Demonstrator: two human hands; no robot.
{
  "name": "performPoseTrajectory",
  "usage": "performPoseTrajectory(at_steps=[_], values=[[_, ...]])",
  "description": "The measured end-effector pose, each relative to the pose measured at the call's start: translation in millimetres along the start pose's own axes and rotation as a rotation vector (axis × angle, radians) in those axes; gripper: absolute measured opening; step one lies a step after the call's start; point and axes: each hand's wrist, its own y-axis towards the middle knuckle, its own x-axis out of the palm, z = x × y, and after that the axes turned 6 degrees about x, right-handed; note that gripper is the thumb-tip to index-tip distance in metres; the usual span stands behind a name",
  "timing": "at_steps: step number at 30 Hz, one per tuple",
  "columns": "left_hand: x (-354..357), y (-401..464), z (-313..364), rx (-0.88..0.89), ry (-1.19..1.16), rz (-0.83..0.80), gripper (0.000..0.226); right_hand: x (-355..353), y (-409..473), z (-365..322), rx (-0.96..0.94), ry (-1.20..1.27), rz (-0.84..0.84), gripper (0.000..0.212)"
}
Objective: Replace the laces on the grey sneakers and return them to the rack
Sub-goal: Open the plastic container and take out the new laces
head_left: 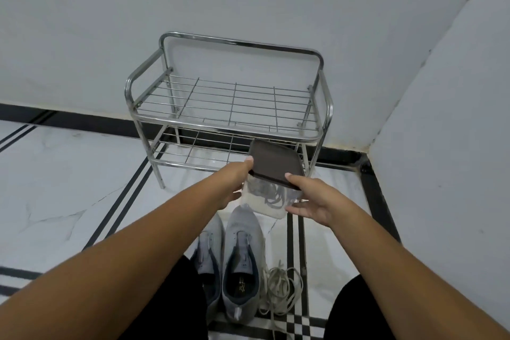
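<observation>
Two grey sneakers (pixel 239 262) without laces stand side by side on the floor between my knees. A heap of pale old laces (pixel 278 290) lies just right of them. Above the sneakers' toes both my hands hold a clear plastic box (pixel 269 205) with dark grey laces coiled inside. My left hand (pixel 237 182) grips its left side. My right hand (pixel 311 199) supports the box's right side, its thumb on the brown lid (pixel 273 164), which stands tilted up. The two-tier chrome wire rack (pixel 229 107) stands against the wall, both shelves bare.
The rack sits near a room corner, with the right wall (pixel 441 119) close by. The floor is white marble tile with black stripes (pixel 129 196). My dark-clothed knees (pixel 356 309) frame the sneakers at the bottom.
</observation>
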Motion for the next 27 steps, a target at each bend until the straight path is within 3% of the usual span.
performPoseTrajectory(at_steps=[2, 6, 11, 16, 23, 27], values=[[0.6, 14.6, 2.5, 0.029, -0.046, 0.041, 0.052, 3.5, 12.9, -3.0, -0.061, 0.099, 0.02, 0.048], [12.1, 37.9, 4.6, 0.062, -0.075, 0.077, 0.042, -0.1, 35.4, -10.6, -0.096, 0.233, 0.059, 0.033], [31.6, 67.7, 1.1, 0.149, -0.082, 0.129, 0.036, -3.5, 70.0, -15.9, -0.166, 0.282, 0.173, 0.044], [43.2, 93.7, -2.6, 0.176, -0.149, 0.14, 0.038, -3.6, 89.3, -21.4, -0.261, 0.313, 0.31, 0.024], [51.2, 119.2, -2.6, 0.2, -0.275, 0.209, 0.041, -6.5, 104.9, -32.6, -0.296, 0.431, 0.271, 0.037], [59.3, 128.0, -0.8, 0.206, -0.254, 0.248, 0.023, -9.1, 112.3, -35.3, -0.3, 0.482, 0.266, 0.038]])
